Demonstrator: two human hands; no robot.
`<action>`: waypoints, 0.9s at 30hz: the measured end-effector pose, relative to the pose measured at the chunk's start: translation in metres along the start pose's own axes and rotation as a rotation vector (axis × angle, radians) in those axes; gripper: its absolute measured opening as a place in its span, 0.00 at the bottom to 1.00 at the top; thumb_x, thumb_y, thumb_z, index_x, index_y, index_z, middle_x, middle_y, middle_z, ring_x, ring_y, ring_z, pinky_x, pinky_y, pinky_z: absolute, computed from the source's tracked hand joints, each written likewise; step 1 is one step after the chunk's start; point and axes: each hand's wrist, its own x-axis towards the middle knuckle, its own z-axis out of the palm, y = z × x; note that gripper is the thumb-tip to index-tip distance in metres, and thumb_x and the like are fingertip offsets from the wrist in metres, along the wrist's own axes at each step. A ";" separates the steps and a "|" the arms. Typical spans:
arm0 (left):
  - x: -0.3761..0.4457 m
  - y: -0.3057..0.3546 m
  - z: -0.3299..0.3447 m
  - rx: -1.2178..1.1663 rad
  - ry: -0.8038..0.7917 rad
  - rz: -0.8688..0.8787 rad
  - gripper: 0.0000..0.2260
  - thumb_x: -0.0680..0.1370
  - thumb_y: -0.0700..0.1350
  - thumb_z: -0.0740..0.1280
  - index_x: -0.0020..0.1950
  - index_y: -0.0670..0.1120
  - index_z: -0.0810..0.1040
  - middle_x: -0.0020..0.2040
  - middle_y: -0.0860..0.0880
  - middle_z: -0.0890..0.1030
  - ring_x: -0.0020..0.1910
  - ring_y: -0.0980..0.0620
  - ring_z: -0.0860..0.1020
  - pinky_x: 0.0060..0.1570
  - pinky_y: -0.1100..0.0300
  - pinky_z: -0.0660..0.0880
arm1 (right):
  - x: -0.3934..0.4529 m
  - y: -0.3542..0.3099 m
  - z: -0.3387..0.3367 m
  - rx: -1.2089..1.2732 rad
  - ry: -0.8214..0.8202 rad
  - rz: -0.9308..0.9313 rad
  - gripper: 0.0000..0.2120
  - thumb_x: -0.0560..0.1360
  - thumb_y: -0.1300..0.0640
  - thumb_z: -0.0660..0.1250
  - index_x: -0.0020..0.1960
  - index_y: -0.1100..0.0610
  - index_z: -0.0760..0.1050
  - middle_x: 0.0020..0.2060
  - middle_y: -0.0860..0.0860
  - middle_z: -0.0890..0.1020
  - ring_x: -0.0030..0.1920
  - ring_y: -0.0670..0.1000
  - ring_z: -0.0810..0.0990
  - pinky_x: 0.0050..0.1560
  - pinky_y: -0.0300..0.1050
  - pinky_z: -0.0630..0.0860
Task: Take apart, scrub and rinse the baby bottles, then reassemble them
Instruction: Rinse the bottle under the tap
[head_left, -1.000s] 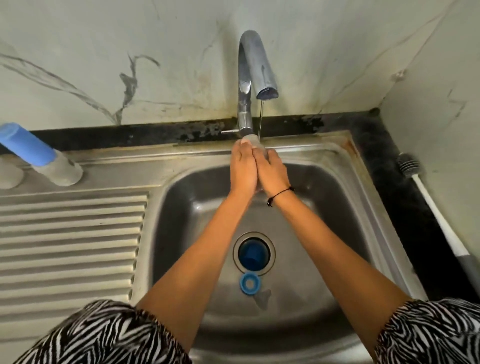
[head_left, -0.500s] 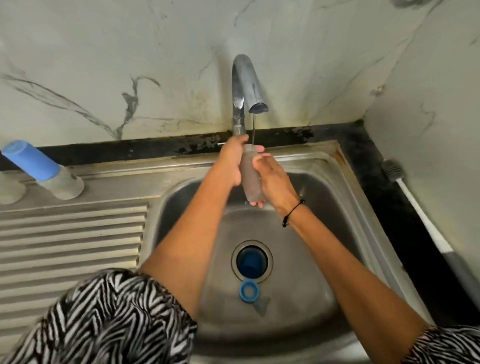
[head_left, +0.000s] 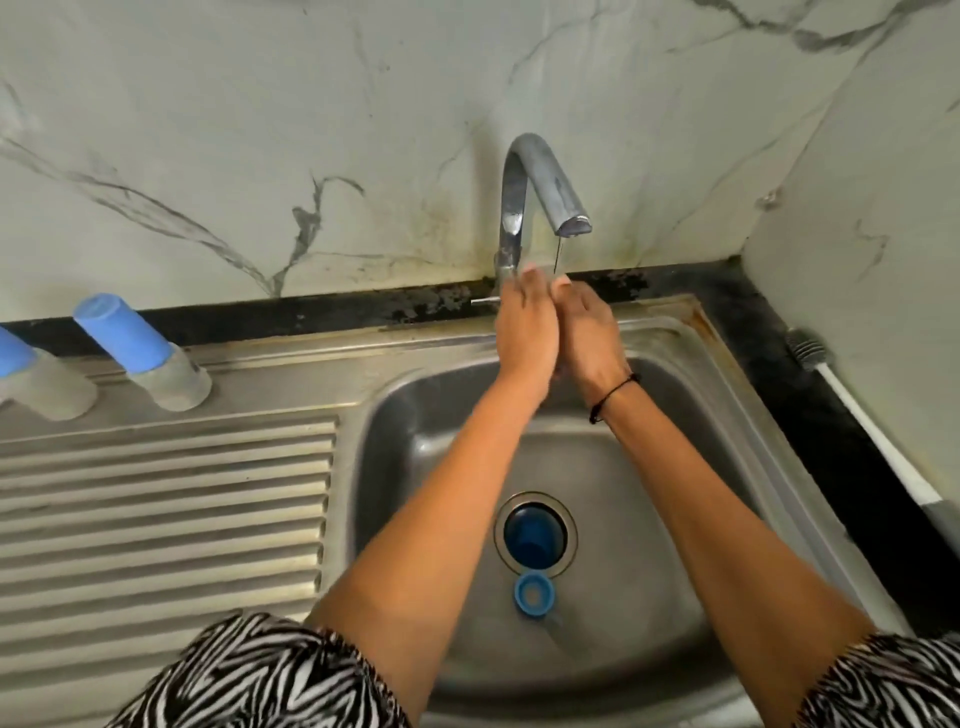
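Note:
My left hand (head_left: 524, 332) and my right hand (head_left: 587, 332) are pressed together under the tap spout (head_left: 571, 223), above the back of the sink (head_left: 727, 415). They hold a translucent baby bottle (head_left: 537, 269) between them. Only its blurred top shows above the fingertips; the rest is hidden. A thin stream of water (head_left: 557, 254) falls onto it. A blue bottle ring (head_left: 534, 594) lies on the sink floor just in front of the drain (head_left: 535, 535).
Two capped bottles with blue tops stand on the back of the drainboard (head_left: 156, 519) at left, one (head_left: 140, 353) whole and one (head_left: 31, 374) cut by the frame edge. A bottle brush (head_left: 810, 348) with a white handle lies on the dark counter at right.
Half a second ago the bottle showed between my hands, gripped low; now both hands have closed round it and lifted it up under the spout. The view has tilted down.

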 end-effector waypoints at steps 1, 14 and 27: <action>0.006 0.003 -0.002 -0.108 -0.026 -0.108 0.20 0.82 0.56 0.53 0.59 0.43 0.74 0.57 0.41 0.78 0.58 0.42 0.76 0.62 0.44 0.71 | -0.003 0.002 -0.002 0.014 0.006 -0.004 0.12 0.80 0.49 0.55 0.42 0.50 0.71 0.38 0.52 0.78 0.35 0.52 0.77 0.30 0.42 0.72; -0.021 -0.026 0.008 0.200 0.001 0.248 0.24 0.83 0.51 0.53 0.77 0.46 0.54 0.74 0.45 0.62 0.72 0.47 0.64 0.70 0.50 0.64 | 0.010 0.005 0.000 0.443 -0.070 0.172 0.18 0.81 0.52 0.52 0.42 0.58 0.77 0.34 0.50 0.82 0.37 0.47 0.80 0.46 0.45 0.75; 0.023 -0.001 -0.010 -0.146 -0.053 -0.280 0.23 0.81 0.60 0.52 0.54 0.43 0.77 0.50 0.41 0.81 0.53 0.43 0.79 0.60 0.46 0.74 | -0.009 0.008 -0.003 -0.179 -0.087 -0.014 0.16 0.82 0.49 0.46 0.65 0.55 0.61 0.48 0.54 0.77 0.44 0.55 0.79 0.40 0.51 0.79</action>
